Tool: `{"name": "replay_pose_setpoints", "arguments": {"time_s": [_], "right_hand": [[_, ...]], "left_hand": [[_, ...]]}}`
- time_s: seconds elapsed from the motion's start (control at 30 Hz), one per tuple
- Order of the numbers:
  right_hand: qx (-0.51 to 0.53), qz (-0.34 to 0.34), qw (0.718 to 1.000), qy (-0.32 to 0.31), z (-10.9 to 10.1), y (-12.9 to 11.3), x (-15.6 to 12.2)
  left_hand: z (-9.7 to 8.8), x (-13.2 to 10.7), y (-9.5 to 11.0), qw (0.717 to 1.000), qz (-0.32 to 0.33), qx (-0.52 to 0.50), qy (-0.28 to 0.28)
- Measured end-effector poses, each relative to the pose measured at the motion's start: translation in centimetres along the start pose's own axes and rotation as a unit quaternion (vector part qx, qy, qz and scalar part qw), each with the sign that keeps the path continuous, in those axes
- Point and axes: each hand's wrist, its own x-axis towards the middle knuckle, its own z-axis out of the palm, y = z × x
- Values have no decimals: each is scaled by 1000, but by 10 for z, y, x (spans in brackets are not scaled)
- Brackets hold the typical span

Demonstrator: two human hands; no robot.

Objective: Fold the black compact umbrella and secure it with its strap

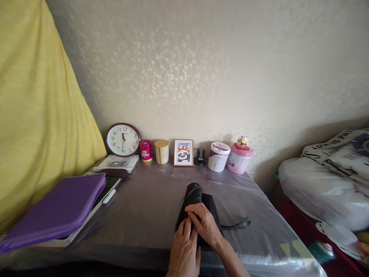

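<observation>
At the near middle of the bench (pixel 144 207), my left hand (pixel 184 248) presses flat on the black bundle (pixel 193 194) while my right hand (pixel 205 227) pinches its fabric, mid-wrap I judge; tightening next needs firm hold.

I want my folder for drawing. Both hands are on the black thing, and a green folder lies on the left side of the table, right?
Not quite. The folder is purple, not green. The head view shows it on the left side of the table, and the left hand and right hand are both on the black bundle.
</observation>
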Motion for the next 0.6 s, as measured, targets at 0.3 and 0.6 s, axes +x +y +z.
{"name": "replay_pose_setpoints", "arguments": {"time_s": [0.3,0.6], "right_hand": [[-115,-35,993,18,8,51,22],[-159,29,987,9,10,101,75]], "left_hand": [[-6,2,1,999,-33,2,-26],[-10,4,3,997,-68,-18,-38]]}}
